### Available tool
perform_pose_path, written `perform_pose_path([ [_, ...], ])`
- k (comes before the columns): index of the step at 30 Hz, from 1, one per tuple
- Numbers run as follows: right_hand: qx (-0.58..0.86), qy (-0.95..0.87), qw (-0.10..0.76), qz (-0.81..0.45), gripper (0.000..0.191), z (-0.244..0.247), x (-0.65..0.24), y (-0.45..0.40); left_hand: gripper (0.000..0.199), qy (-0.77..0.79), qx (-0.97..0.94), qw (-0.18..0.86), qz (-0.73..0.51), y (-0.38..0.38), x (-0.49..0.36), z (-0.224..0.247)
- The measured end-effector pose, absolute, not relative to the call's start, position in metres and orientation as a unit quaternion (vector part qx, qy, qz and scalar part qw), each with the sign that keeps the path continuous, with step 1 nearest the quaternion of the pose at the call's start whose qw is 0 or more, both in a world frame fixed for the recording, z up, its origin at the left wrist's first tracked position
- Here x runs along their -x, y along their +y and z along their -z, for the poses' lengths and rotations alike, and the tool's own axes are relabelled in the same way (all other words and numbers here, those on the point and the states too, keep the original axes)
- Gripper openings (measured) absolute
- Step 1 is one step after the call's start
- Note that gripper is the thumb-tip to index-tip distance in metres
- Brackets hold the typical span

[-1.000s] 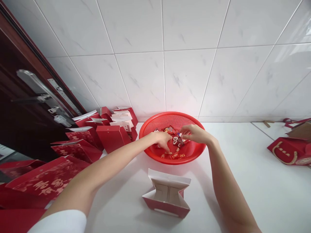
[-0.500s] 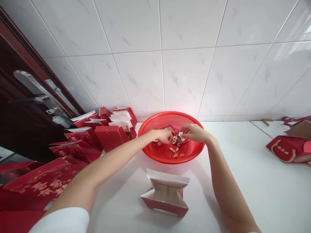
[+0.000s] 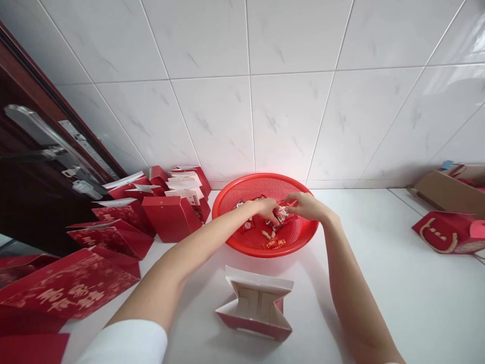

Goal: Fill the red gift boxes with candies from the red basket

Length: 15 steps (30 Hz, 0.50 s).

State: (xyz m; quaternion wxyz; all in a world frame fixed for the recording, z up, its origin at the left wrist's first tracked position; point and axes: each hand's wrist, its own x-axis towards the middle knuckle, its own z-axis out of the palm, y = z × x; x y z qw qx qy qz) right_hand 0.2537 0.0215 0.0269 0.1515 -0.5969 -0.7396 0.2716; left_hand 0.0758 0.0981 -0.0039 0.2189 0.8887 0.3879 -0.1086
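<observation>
Both hands are inside a red plastic basket (image 3: 265, 251) with perforated sides. My right hand (image 3: 306, 206) comes in from the right, its fingers closed on small wrapped candies (image 3: 282, 215). Against the left side of these same candies, my left hand (image 3: 266, 208) has its thumb and fingers closed; its palm side is hidden. Unshelled peanuts (image 3: 269, 235) and a red-and-gold wrapped candy (image 3: 275, 244) lie low in the basket. More red wrapped candies (image 3: 247, 225) sit beneath my left wrist. In front of the basket stands an open-topped red paper box (image 3: 254, 323), with its pale inside showing.
Several red paper boxes (image 3: 166, 217) crowd the left side, beside a dark door with a metal handle (image 3: 49, 136). On the right are a red box with a rope handle (image 3: 441, 235) and a brown cardboard box (image 3: 447, 192). A tiled wall (image 3: 288, 121) rises behind the basket.
My left hand has moved right within the basket, up to the candies at my right hand's fingers. The view has shifted slightly, showing more of the cardboard box on the right.
</observation>
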Motion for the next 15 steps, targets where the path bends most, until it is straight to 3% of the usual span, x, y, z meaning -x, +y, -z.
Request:
perform_pose_path([
  [8, 0.607, -0.735, 0.136, -0.270, 0.020, -0.020, -0.254, 0.026, 0.028, 0.447, -0.858, 0.219, 0.126, 0.106, -0.047, -0.015],
  [15, 0.606, -0.742, 0.117, -0.263, 0.023, -0.015, -0.251, 0.030, 0.039, 0.562, -0.788, 0.172, 0.183, 0.106, -0.027, -0.023],
])
